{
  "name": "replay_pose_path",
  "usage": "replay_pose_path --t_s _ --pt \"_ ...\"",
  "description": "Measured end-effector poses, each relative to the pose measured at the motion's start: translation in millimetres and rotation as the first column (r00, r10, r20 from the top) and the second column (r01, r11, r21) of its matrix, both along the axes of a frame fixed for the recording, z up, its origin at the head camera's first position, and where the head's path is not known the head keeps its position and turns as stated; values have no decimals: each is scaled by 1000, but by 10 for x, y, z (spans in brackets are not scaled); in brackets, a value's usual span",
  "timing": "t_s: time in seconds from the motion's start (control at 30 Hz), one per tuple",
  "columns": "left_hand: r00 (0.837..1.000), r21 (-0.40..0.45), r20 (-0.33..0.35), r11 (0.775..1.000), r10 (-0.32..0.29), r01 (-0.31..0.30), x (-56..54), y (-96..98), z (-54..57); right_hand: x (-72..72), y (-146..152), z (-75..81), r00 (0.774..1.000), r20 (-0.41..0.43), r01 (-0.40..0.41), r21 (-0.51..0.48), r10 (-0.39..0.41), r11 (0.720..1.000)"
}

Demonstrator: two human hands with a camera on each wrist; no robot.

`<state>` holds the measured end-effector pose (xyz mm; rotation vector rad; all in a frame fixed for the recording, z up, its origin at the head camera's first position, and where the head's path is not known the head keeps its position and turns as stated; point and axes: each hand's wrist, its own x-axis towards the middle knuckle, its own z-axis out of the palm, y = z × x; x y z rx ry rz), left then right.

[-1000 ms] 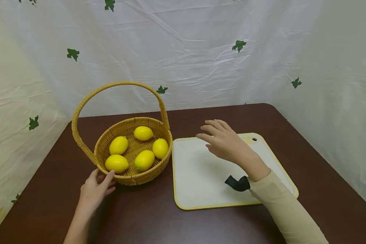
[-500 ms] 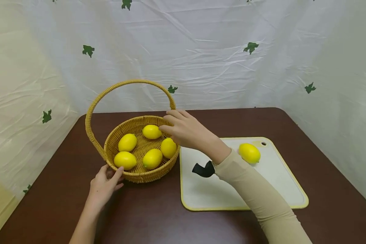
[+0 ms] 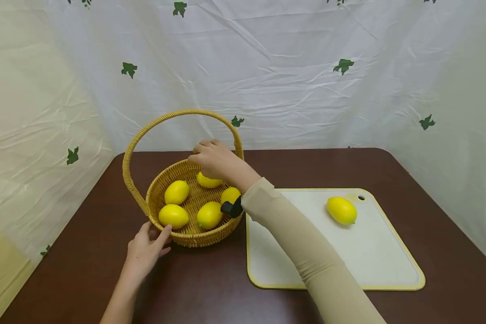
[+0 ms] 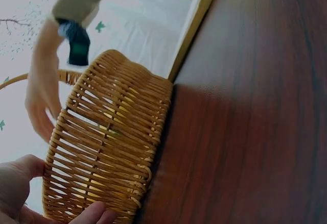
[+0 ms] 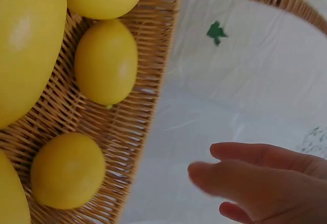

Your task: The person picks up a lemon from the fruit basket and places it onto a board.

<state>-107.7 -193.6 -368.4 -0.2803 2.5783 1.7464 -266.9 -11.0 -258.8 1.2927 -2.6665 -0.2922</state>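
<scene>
A yellow wicker basket (image 3: 192, 240) with a tall arched handle holds several lemons (image 3: 176, 192). At its near left rim my left hand (image 3: 142, 253) grips it, thumb over the edge and fingers against the outer wall (image 4: 102, 132). My right hand (image 3: 218, 163) is over the basket's far side, above a lemon (image 3: 208, 181) that it partly hides. Nothing lies within its loosely bent fingers, which the right wrist view shows apart from the lemons (image 5: 106, 63). Another lemon (image 3: 342, 210) lies on a white cutting board (image 3: 382, 252) right of the basket.
The dark brown table (image 3: 210, 283) carries both basket and board. A white curtain (image 3: 283, 103) with green leaf shapes hangs behind and at both sides. The basket's handle (image 3: 188, 112) arches above the rim, close to my right hand.
My right hand has moved left from over the cutting board to over the basket, uncovering the lemon on the board. My left hand keeps its grip on the rim. The head view has shifted slightly.
</scene>
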Motion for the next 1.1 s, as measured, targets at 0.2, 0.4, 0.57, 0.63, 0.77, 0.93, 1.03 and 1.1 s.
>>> replay_pose_path --t_s 0.2,0.4,0.57,0.63,0.77,0.93,1.03,1.1 --pt "1000 -38 26 999 13 -12 69 -60 10 -236 -200 -217 962 250 123 -47 -107 991" --pt "999 -27 37 999 18 -17 142 -48 -15 -266 -283 -487 946 286 167 -16 -155 986" --pt "999 -25 30 999 27 -27 154 -38 -16 -270 -305 -646 926 312 209 41 -211 977" --pt "999 -28 23 999 29 -28 148 -46 -12 -281 -312 -681 919 325 214 59 -221 975" --pt "999 -34 13 999 30 -30 123 -74 -4 -286 -317 -714 881 401 233 91 -250 968" --pt "1000 -36 10 999 22 -21 87 -90 2 -243 -277 -738 807 501 296 114 -312 948" --pt "1000 -36 12 999 23 -22 93 -91 -3 -215 -281 -756 794 518 308 108 -318 945" --pt "1000 -34 14 999 26 -25 104 -92 -11 -201 -290 -768 800 513 299 106 -310 948"
